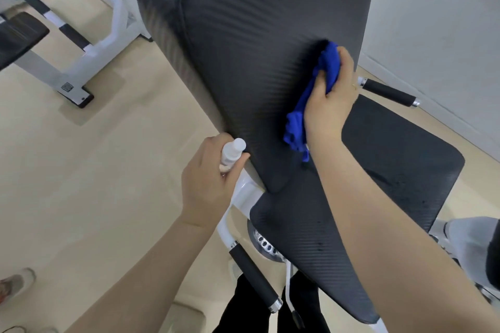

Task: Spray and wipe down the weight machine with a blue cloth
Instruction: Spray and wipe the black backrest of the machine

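Right hand over blue cloth, against black backrest pad.

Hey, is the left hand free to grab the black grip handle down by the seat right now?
Probably not yet: the left hand grips the spray bottle. The handle below it looks unobstructed.

— Where's the blue cloth?
— Bunched against the lower right of the black ribbed back pad, its tail hanging toward the seat pad.
— And the spray bottle?
— Small, white, capped, tilted, just left of the back pad's bottom edge.
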Available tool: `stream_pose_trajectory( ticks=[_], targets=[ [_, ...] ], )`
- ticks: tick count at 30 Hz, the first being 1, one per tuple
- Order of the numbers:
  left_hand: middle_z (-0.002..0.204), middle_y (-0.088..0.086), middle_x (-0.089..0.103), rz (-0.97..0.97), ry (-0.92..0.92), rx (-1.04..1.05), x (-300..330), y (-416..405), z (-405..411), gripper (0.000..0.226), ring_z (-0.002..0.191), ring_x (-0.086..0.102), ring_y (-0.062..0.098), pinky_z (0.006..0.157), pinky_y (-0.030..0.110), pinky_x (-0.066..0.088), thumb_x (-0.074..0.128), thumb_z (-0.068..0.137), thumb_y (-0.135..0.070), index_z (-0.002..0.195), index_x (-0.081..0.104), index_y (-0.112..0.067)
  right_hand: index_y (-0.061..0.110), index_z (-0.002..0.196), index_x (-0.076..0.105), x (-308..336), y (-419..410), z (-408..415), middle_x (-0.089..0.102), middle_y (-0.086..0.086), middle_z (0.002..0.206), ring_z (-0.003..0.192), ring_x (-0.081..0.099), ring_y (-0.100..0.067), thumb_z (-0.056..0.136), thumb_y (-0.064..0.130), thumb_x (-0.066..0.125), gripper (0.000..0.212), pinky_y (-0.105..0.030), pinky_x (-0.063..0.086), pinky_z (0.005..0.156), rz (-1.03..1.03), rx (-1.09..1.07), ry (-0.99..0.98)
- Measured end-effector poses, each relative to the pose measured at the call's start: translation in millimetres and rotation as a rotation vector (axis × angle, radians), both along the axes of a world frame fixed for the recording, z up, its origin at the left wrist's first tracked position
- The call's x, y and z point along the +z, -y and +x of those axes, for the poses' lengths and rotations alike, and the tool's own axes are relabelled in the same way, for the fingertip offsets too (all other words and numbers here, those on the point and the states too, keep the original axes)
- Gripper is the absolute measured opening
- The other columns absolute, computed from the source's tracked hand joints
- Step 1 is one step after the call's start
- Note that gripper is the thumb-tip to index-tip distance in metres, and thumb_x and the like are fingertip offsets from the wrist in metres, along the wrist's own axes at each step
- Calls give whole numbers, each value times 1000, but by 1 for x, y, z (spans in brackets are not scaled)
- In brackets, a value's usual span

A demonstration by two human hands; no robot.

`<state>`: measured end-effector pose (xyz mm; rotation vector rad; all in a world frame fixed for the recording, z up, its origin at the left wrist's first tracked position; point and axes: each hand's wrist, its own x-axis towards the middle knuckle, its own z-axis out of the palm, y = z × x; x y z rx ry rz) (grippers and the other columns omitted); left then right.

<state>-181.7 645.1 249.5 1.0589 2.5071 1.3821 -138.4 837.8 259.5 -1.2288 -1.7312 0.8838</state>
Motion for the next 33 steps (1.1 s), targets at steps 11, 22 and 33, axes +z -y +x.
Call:
stream_pose_trajectory(
  ticks=[11,22,33],
  targets=[
    [86,-1,53,-22,22,-20,3,-1,1,22,78,47,12,60,19,38,50,82,-38,99,41,-28,8,110,54,-47,74,56,41,-2,108,99,45,-22,81,-13,45,38,-1,30,81,-144,440,185],
    [96,-4,44,20,-24,20,-6,-3,11,20,82,37,-3,69,1,37,51,82,-26,99,39,-24,11,125,49,-51,72,35,43,-14,115,90,40,-10,85,-5,42,43,-12,29,79,-269,33,54],
    [105,3,41,-9,58,19,-36,3,29,28,87,38,-5,72,-3,33,64,78,-2,102,51,3,15,125,42,-105,107,75,43,-8,120,85,46,5,86,-10,37,47,-6,36,73,-575,119,140]
  ],
)
